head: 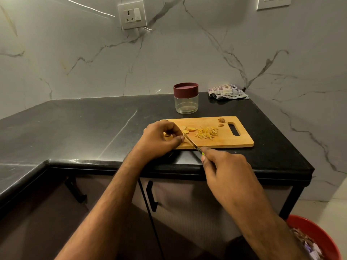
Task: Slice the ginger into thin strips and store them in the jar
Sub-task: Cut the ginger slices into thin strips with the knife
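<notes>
Black stone countertop (pixel 93 128) carries a wooden cutting board (pixel 225 141), and the slicing step is judged to be in hand, with the storing not yet begun. At the board's left end the left hand (pixel 159 141) is curled over a ginger slice (pixel 185 131), which is pinned between thumb and bent fingertips; a few more uncut slices (pixel 189 129) are seen just beside it. A knife blade (pixel 191 142) is laid against the pinned piece, and its handle is gripped by the right hand (pixel 227 177), fingers wrapped round it, forefinger stretched toward the blade. Right of the blade a heap of thin strips (pixel 207 133) is gathered mid-board, and two knobbly offcuts (pixel 221 121) are left near the handle slot. Behind the board the jar (pixel 186 98) is stood with its maroon lid on. Next, close, even cuts are called for, with fingertips kept tucked clear of the edge
</notes>
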